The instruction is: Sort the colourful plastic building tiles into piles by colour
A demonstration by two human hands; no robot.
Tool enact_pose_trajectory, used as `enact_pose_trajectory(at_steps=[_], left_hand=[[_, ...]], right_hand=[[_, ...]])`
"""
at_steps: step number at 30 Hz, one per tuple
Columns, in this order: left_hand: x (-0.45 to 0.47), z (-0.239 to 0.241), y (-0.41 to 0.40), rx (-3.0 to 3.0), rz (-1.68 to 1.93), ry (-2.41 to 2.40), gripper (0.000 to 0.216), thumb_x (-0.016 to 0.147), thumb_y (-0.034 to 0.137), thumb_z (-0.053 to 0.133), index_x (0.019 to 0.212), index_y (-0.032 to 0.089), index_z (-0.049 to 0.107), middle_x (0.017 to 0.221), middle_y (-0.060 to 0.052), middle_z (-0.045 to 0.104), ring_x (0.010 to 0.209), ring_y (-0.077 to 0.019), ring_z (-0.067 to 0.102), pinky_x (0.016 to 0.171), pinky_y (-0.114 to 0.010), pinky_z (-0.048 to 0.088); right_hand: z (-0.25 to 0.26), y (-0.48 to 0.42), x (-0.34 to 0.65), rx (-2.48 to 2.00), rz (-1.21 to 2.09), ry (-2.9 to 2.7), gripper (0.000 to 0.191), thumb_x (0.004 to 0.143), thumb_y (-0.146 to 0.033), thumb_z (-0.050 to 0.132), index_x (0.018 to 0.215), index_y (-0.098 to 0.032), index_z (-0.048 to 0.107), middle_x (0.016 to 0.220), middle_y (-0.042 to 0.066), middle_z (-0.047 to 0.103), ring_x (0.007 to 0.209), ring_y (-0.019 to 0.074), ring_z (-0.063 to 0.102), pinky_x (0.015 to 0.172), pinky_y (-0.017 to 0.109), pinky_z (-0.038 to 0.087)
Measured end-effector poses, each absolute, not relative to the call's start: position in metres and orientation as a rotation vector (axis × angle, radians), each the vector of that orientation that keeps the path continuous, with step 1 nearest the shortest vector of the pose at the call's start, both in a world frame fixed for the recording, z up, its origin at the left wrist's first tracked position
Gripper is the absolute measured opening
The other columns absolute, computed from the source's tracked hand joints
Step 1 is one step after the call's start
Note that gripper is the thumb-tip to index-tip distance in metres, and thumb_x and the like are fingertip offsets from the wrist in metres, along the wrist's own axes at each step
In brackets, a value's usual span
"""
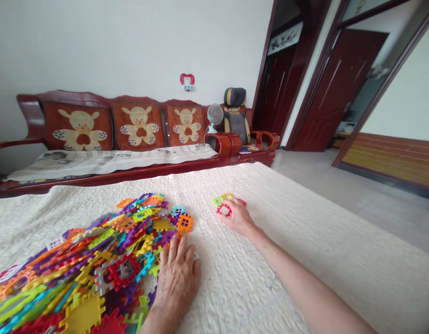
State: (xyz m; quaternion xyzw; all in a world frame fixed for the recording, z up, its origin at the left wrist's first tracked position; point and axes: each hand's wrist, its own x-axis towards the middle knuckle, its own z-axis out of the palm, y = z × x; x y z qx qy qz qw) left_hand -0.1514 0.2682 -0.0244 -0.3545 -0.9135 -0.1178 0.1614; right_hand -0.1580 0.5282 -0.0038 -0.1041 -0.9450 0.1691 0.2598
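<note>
A big pile of colourful plastic interlocking pieces point(96, 260) lies on the left of a cream quilted surface point(304, 241). My left hand point(177, 273) rests flat at the pile's right edge, fingers stretched out and touching the pieces. My right hand point(237, 215) reaches forward, its fingers pinched on a red square piece point(224, 210). Just beyond it sits a small joined group of green, yellow and red pieces point(225, 199).
Behind the surface stands a dark red wooden sofa point(131, 130) with bear-pattern cushions, a small fan point(214, 116) and a back massager cushion point(235, 113). Open doorways point(339, 83) and bare floor point(356, 199) lie to the right.
</note>
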Motion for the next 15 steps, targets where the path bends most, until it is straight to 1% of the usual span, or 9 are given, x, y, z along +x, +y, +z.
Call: enact_pose_trajectory(at_steps=[2, 4, 6, 10, 15], left_hand=[[-0.151, -0.025, 0.268, -1.006, -0.321, -2.605, 0.032, 0.090, 0.028, 0.043, 0.111, 0.019, 0.067, 0.136, -0.011, 0.054, 0.133, -0.0333, 0.036, 0.105, -0.055, 0.031], [-0.151, -0.026, 0.269, -1.004, -0.306, -2.591, 0.033, 0.091, 0.027, 0.042, 0.111, 0.019, 0.066, 0.136, -0.011, 0.054, 0.133, -0.0331, 0.037, 0.105, -0.055, 0.031], [-0.152, -0.027, 0.269, -1.003, -0.306, -2.586, 0.033, 0.091, 0.026, 0.042, 0.111, 0.020, 0.067, 0.136, -0.010, 0.054, 0.133, -0.0330, 0.037, 0.105, -0.054, 0.031], [-0.152, -0.027, 0.269, -1.005, -0.316, -2.605, 0.032, 0.090, 0.028, 0.042, 0.110, 0.020, 0.067, 0.136, -0.009, 0.054, 0.133, -0.0340, 0.036, 0.105, -0.055, 0.031], [-0.152, -0.027, 0.268, -1.014, -0.280, -2.581, 0.034, 0.091, 0.024, 0.041, 0.112, 0.019, 0.066, 0.136, -0.010, 0.054, 0.133, -0.0337, 0.036, 0.105, -0.055, 0.031]], right_hand=[[-0.003, 0.560, -0.168, -0.579, 0.395, -2.496, 0.035, 0.075, -0.032, 0.065, 0.107, -0.018, 0.064, 0.101, 0.010, 0.061, 0.096, 0.0220, 0.056, 0.088, 0.032, 0.042], [-0.008, 0.586, -0.174, -0.744, 0.412, -2.516, 0.036, 0.074, -0.036, 0.065, 0.105, -0.017, 0.065, 0.100, 0.011, 0.061, 0.093, 0.0220, 0.057, 0.084, 0.031, 0.043], [-0.017, 0.601, -0.177, -0.775, 0.444, -2.553, 0.034, 0.074, -0.037, 0.065, 0.103, -0.018, 0.065, 0.099, 0.009, 0.062, 0.092, 0.0209, 0.057, 0.082, 0.029, 0.043], [-0.032, 0.605, -0.176, -0.746, 0.446, -2.542, 0.031, 0.077, -0.036, 0.063, 0.103, -0.021, 0.066, 0.098, 0.006, 0.063, 0.094, 0.0190, 0.057, 0.085, 0.028, 0.041], [-0.029, 0.609, -0.166, -0.795, 0.441, -2.486, 0.032, 0.073, -0.035, 0.064, 0.100, -0.018, 0.067, 0.096, 0.009, 0.063, 0.092, 0.0198, 0.058, 0.086, 0.028, 0.042]])
